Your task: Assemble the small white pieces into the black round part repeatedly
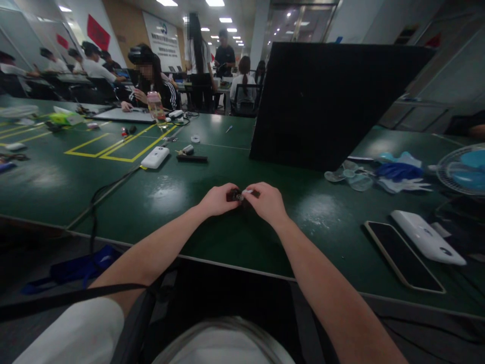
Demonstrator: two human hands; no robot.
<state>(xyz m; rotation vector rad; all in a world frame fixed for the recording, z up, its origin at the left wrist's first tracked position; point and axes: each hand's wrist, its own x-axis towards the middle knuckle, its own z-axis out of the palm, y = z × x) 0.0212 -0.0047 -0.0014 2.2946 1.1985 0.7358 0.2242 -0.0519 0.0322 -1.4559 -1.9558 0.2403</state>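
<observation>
Both of my hands meet over the dark green table [189, 202], straight ahead of me. My left hand [217, 199] is curled, its fingers pinched round a small dark object [235, 195] that I cannot make out. Touching it from the right, my right hand [267, 202] is also closed, pinching the same small object, with a short pale piece [248, 191] showing at its fingertips. Most of the object is hidden by my fingers.
A black upright panel [326, 101] stands behind my hands. To the right lie a smartphone [403, 255], a white power bank [428, 236], blue gloves [397, 172] and a small fan [462, 169]. Another white power bank [154, 157] with a cable lies at left. Several people sit at the far tables.
</observation>
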